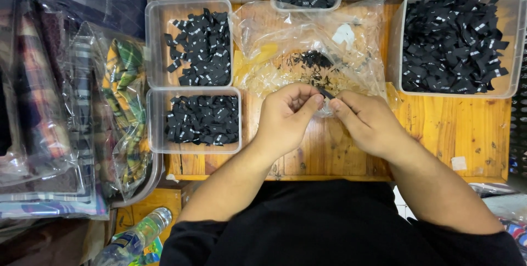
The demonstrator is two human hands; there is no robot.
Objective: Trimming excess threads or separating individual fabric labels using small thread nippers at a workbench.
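Centre frame: your left hand point(285, 113) and right hand point(369, 122) pinch one black label point(325, 92); bins point(508, 41) filled, bag point(307, 52) nearly emptied.

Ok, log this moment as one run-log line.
left hand: pinching small black label | right hand: pinching same label | behind: clear plastic bag | surface: wooden table

Matt black woven cloth labels point(450, 41) fill clear, smooth plastic tubs point(155, 118) on a grainy, varnished wood worktop point(455, 129); a crinkled glossy plastic bag point(307, 46) lies between them.
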